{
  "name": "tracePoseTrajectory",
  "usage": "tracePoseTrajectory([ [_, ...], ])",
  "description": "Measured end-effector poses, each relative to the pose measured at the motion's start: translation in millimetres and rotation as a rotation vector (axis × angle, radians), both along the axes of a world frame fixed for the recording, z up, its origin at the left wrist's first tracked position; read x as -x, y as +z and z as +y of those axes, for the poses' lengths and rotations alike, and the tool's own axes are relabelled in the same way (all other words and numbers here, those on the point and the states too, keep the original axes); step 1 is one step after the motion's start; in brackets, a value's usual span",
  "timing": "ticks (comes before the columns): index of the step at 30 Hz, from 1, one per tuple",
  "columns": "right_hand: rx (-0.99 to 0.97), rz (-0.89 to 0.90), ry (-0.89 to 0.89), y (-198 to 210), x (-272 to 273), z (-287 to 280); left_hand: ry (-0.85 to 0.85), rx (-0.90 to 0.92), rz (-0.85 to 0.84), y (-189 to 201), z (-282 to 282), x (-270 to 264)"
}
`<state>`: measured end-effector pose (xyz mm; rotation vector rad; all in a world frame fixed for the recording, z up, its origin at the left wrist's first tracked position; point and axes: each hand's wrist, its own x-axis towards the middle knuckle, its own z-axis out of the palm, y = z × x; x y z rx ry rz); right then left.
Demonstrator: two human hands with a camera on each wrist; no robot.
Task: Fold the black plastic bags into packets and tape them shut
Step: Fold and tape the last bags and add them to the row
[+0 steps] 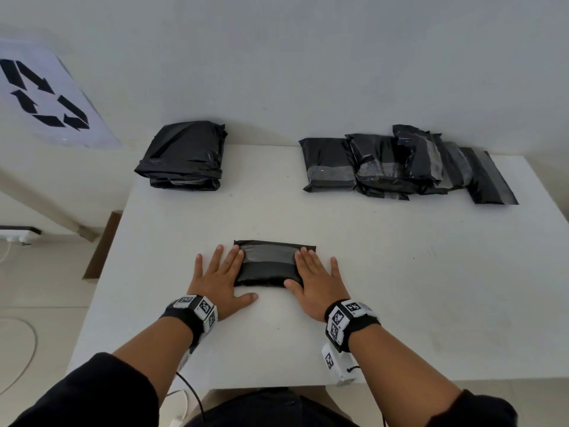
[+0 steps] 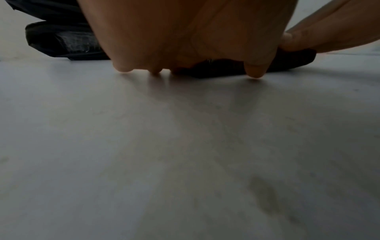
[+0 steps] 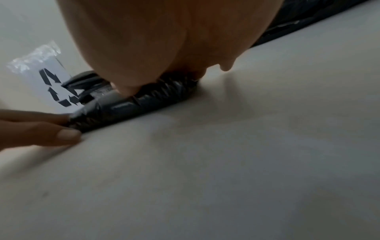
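A small black folded packet (image 1: 269,262) with a grey strip of tape across its top lies on the white table (image 1: 400,272) in front of me. My left hand (image 1: 220,277) lies flat with spread fingers over the packet's left end. My right hand (image 1: 314,280) lies flat over its right end, thumb at the near edge. In the right wrist view the packet (image 3: 131,105) shows crinkled under my palm, with the left hand's fingertips (image 3: 68,134) at its far end. In the left wrist view the packet's edge (image 2: 226,68) shows behind the fingertips.
A stack of black bags (image 1: 184,155) sits at the table's back left. Several taped black packets (image 1: 400,164) lie in a row at the back right. A clear bag printed with a recycling symbol (image 1: 43,94) hangs at the far left. The table's left edge lies near my left forearm.
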<state>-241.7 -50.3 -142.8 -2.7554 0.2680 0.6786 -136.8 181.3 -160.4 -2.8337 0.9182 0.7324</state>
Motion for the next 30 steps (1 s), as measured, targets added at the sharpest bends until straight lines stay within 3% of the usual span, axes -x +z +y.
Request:
tracePoseTrajectory([
  [4,0.059,0.048,0.014,-2.3,9.3,-18.9,-0.027,-0.014,0.033,2.4,3.4,-3.4],
  [11,0.082,-0.013,-0.047,-1.4,21.4,-16.0,0.017,0.134,0.067,0.3,9.9,-3.2],
  [14,0.027,-0.207,-0.11,2.9,17.0,-9.9,0.071,0.255,0.034,-3.0,18.7,0.2],
  [16,-0.023,-0.309,-0.016,2.1,6.9,-4.0,0.009,0.228,0.002,-5.5,25.1,3.0],
  [19,0.011,-0.24,0.133,-1.8,-1.7,5.3,-0.026,0.178,-0.016,-9.3,30.5,0.8],
  [21,0.065,-0.21,0.108,-3.9,-0.6,8.8,0.033,0.205,-0.027,-9.6,32.1,-4.0],
  [26,0.141,-0.408,-0.003,-3.1,6.9,20.0,0.131,0.296,-0.019,-7.6,36.4,-13.9],
  [30,0.089,-0.193,-0.071,0.8,2.4,22.3,0.152,0.332,-0.045,-6.8,34.6,-14.8],
])
